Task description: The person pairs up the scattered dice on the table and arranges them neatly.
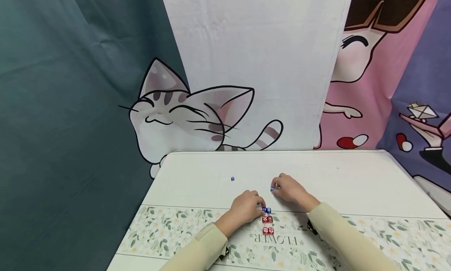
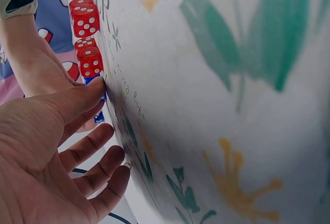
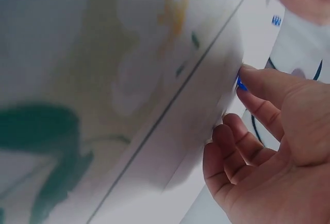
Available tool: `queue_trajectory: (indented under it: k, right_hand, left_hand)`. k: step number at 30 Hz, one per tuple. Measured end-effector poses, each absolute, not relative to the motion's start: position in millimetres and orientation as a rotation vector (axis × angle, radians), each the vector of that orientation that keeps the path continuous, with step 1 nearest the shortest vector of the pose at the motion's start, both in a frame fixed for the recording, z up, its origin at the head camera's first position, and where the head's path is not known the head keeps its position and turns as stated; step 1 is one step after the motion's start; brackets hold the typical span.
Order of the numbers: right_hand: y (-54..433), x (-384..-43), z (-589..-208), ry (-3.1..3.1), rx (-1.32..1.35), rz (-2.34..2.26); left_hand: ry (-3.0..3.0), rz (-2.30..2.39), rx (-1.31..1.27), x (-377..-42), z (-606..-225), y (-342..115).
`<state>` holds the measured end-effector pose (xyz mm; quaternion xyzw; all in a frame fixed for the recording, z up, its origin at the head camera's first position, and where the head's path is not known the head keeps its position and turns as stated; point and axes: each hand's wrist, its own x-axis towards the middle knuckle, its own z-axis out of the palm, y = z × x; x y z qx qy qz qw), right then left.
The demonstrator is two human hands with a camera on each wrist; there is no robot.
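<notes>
With thumb and index finger my left hand [image 1: 245, 206] pinches a blue die [image 1: 264, 210], one of two standing side by side. Its neighbour [image 1: 269, 210] sits just to the right. In the left wrist view the left thumb [image 2: 85, 97] covers most of the blue die, below stacked-looking red dice [image 2: 89, 61]. Farther back on the table, my right hand [image 1: 289, 188] grips another blue die [image 1: 272, 189] between thumb and index finger. The right wrist view shows only a sliver of that die [image 3: 242, 84]; its other fingers curl loosely.
Two pairs of red dice [image 1: 267, 231] line up nearer me, in front of the blue pair. A lone blue die [image 1: 232, 179] lies farther back to the left. The white table [image 1: 197, 165] carries a floral strip [image 1: 158, 228]; cartoon curtains [image 1: 267, 47] hang behind it.
</notes>
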<state>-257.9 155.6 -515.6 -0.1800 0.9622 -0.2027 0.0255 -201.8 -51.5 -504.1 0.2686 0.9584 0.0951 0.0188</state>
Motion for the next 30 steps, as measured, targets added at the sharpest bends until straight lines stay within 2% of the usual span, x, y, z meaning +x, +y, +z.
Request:
queue_trajectory:
  k: [12, 22, 26, 30]
  right_hand:
    - [141, -233, -512, 2.93, -0.645, -0.584]
    - [143, -226, -514, 2.927, -0.655, -0.614]
    - [143, -225, -515, 2.922, -0.683, -0.629]
    - [143, -226, -515, 2.912, -0.694, -0.646]
  left_hand:
    - [2.984, 0.297, 0.867, -202, -506, -53]
    - [2.957, 0.353, 0.901, -204, -511, -55]
    - [2.893, 0.476, 0.86, -213, -506, -63]
    - [2.948, 0.61, 0.715, -236, -492, -83]
